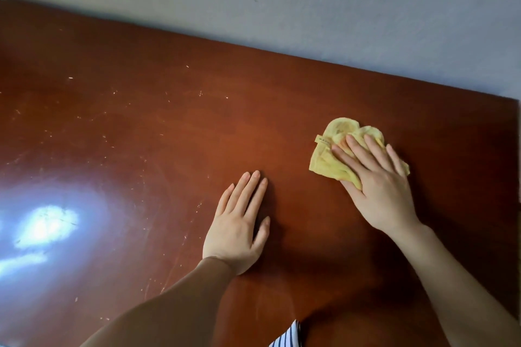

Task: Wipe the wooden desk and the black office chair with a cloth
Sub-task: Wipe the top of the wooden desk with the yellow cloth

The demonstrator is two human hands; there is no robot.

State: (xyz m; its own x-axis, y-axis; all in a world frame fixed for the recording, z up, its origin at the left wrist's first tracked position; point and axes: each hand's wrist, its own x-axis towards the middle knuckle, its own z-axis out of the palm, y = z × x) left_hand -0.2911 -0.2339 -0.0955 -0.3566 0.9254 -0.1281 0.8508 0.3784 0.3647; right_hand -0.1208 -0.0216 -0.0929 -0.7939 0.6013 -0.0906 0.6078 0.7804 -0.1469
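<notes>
The cloth (342, 153) is pressed flat on the worktop (141, 135) by the right hand (377, 183), near the right edge. The fingers (358, 149) of this hand are straight and spread over the cloth, not curled around it. The left hand (239, 228) is laid flat on the bare wood, nothing being held, just beside the right one. The larger unwiped part, with pale specks and scratches, lies to the left of the cloth. It is judged that the next stroke should be carried leftward by the right hand, past the left hand. The chair is not seen.
</notes>
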